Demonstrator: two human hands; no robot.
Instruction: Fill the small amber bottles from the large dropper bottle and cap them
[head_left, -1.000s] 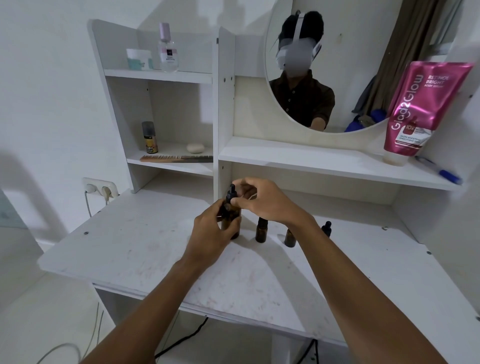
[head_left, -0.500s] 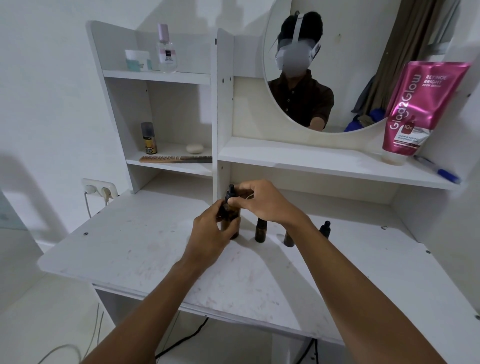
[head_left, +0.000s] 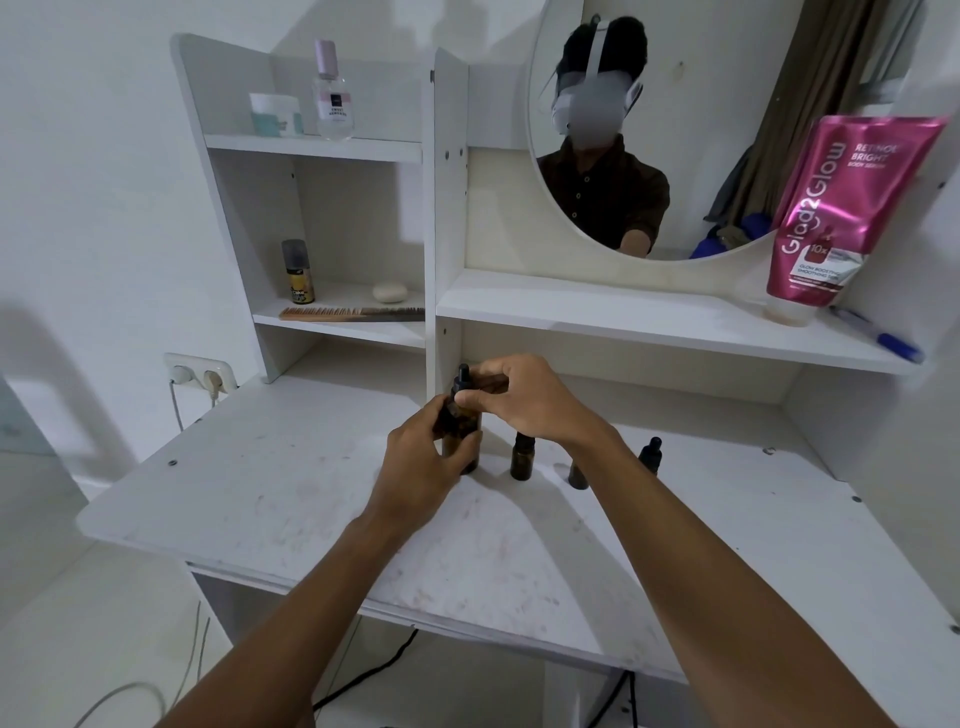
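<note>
Holds the large dark amber glass dropper bottle (head_left: 464, 423) upright in the left grip (head_left: 421, 467), on the white counter (head_left: 260, 483) near its back edge; pinches its black dropper cap (head_left: 462, 378) with the right grip (head_left: 524, 400); leaves three small amber bottles (head_left: 522, 460) standing just right, along that edge.

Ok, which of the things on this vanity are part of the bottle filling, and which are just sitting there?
In the job:
large dropper bottle, gripped by the left hand
its dropper cap, pinched by the right hand
small amber bottles

Lying about:
pink tube
pen
comb
soap
spray can
perfume bottle
cream jar
</note>
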